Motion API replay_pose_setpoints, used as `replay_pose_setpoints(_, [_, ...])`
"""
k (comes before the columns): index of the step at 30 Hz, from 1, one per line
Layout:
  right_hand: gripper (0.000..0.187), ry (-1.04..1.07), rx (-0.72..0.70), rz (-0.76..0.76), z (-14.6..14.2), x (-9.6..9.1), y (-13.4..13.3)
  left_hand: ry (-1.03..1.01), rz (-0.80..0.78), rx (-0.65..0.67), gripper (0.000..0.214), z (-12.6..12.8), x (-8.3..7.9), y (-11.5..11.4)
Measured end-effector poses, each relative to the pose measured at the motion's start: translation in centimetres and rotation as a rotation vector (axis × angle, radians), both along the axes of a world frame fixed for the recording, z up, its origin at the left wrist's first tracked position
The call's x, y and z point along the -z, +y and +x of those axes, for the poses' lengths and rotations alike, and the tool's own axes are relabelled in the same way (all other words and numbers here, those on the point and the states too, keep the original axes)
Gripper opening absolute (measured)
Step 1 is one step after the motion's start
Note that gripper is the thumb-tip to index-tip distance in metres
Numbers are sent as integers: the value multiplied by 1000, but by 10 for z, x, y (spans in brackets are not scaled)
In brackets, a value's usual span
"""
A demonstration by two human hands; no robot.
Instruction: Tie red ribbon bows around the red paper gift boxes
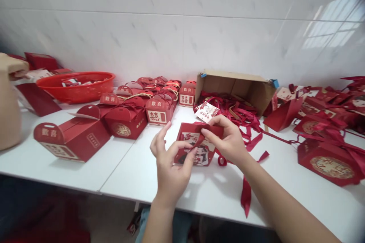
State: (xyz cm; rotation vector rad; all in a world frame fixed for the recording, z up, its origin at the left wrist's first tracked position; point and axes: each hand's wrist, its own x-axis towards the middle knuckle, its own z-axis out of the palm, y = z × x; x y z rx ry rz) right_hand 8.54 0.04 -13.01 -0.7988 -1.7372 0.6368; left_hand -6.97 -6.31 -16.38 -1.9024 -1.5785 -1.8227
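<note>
A small red gift box [202, 155] with a printed cartoon figure and lettering stands in front of me. My left hand [173, 161] pinches a red ribbon [197, 141] between thumb and forefinger before the box's face, its other fingers raised. From the right, my right hand [228, 138] grips the same ribbon near the box top with thumb and fingers. My fingers hide part of the box and the ribbon's upper run. Loose ribbon tails [246, 193] trail over the table to the right of the box.
Behind the box, a tipped cardboard carton [236, 78] spills red ribbons [228, 104], with a printed tag [207, 111] on them. Leftward are handled red boxes [85, 136] and a red plastic basin [76, 93]. Hexagonal red boxes [327, 161] lie right on the white table [125, 174].
</note>
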Motion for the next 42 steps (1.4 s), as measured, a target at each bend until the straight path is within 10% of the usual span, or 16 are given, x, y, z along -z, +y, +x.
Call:
replay_pose_setpoints(7, [13,152,-147,-72,14,10,-6,90,60,114,12,-12,-18,-15])
replay_pose_setpoints(17, [22,4,-160,332,7,6,-33,-39,70,254,26,-31,-37,-44])
replay_pose_setpoints(26, [27,-13,-418,419,-3,8,-47,-422,312,133,47,5,-52,-68])
replay_pose_setpoints(30, [28,11,-410,417,-4,10,-48,-363,121,44,28,6,-54,-63])
replay_pose_setpoints(42, [24,20,-400,431,-4,10,-48,-203,-463,459,32,-16,-56,-61])
